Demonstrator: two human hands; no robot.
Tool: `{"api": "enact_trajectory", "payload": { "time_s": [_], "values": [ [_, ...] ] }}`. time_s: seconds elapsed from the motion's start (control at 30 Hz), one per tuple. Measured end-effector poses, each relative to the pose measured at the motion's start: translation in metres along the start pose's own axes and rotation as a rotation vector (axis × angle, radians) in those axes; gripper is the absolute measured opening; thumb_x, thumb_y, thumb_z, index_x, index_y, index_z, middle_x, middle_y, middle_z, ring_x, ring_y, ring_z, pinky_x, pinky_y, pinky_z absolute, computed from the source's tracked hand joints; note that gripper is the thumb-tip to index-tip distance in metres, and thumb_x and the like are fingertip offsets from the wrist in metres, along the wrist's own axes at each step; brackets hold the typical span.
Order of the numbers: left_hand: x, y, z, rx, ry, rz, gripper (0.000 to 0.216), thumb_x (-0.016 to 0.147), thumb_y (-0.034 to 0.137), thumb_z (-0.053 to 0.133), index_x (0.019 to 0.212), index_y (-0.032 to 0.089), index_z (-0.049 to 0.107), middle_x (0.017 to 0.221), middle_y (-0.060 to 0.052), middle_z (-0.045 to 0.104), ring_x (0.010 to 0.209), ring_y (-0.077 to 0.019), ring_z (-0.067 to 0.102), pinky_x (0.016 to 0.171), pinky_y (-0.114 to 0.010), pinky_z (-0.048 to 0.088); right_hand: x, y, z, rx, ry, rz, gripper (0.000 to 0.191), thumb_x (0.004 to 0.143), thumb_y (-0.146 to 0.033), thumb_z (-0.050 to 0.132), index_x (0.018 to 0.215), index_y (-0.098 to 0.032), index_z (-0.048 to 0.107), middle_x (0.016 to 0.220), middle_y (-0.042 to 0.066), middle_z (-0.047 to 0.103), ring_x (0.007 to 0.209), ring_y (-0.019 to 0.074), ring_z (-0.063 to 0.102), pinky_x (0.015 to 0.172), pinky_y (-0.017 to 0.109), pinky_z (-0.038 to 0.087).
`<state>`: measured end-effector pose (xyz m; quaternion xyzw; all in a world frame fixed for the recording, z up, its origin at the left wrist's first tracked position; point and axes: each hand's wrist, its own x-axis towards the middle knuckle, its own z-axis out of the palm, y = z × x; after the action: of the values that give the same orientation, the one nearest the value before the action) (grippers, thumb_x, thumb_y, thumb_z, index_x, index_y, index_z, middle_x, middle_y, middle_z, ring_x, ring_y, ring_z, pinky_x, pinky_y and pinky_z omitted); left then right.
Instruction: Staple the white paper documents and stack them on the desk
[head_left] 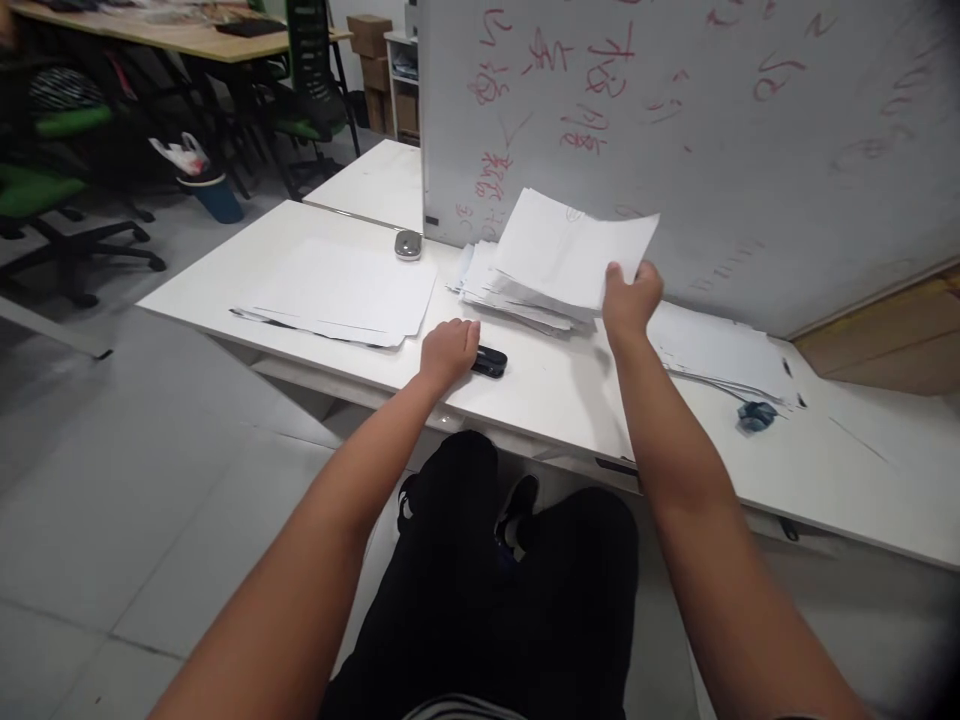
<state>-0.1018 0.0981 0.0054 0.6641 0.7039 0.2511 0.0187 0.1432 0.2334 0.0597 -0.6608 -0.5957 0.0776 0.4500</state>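
My right hand point(631, 298) pinches the corner of some white paper sheets point(570, 245), thumb on top, and holds them tilted above a messy paper pile point(525, 305) by the whiteboard. How many sheets are in the grip cannot be made out. Near the desk's front edge, my left hand point(450, 352) is closed over one end of a black stapler point(490, 361), whose other end sticks out to the right. To the left of that hand lies a neater stack of white paper point(337, 290) with dark marks along its lower edge.
A whiteboard point(675, 130) with red writing rises behind the white desk point(555, 390). A small grey-topped case point(408, 245) stands at the back. On the right are another paper stack point(720, 350), a crumpled dark blue item point(756, 416) and a cardboard box point(892, 340).
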Motion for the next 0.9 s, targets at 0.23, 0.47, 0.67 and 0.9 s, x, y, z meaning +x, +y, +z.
{"api": "enact_trajectory", "payload": {
  "time_s": [0.23,0.47,0.67,0.9],
  "values": [
    [0.0,-0.001,-0.002,-0.003,-0.002,0.02,0.046,0.103,0.036,0.021,0.082,0.019,0.059,0.084,-0.007,0.064,0.079,-0.0198,0.057,0.066,-0.033,0.035,-0.001,0.031,0.043,-0.351,-0.052,0.112,0.074,0.087,-0.051,0.051,0.148,-0.019,0.027,0.155,0.02,0.032,0.147,0.038,0.018,0.111,0.071,0.014],
    [0.003,-0.002,-0.003,-0.009,-0.007,0.009,0.044,0.102,0.037,0.022,0.073,0.021,0.051,0.076,-0.007,0.06,0.073,-0.0208,0.054,0.061,-0.035,0.031,-0.006,0.124,-0.046,-0.54,-0.026,0.085,0.069,0.09,-0.046,0.04,0.151,-0.017,0.026,0.161,0.02,0.022,0.151,0.0359,0.008,0.114,0.069,0.008],
    [0.005,0.001,-0.008,-0.017,-0.02,0.007,0.044,0.101,0.036,0.021,0.069,0.023,0.047,0.074,-0.006,0.058,0.073,-0.0214,0.053,0.064,-0.035,0.031,-0.022,0.17,-0.062,-0.442,-0.039,0.276,0.058,0.094,-0.047,0.035,0.142,-0.016,0.044,0.15,0.019,0.045,0.144,0.0325,0.031,0.112,0.073,0.004],
    [0.005,0.0,-0.008,-0.014,-0.033,-0.001,0.046,0.101,0.037,0.02,0.069,0.023,0.05,0.073,-0.005,0.058,0.074,-0.0217,0.053,0.065,-0.035,0.032,-0.018,0.16,-0.06,-0.517,-0.047,0.247,0.055,0.094,-0.048,0.037,0.135,-0.016,0.051,0.148,0.02,0.046,0.143,0.0382,0.025,0.104,0.08,-0.005]
  ]
}}
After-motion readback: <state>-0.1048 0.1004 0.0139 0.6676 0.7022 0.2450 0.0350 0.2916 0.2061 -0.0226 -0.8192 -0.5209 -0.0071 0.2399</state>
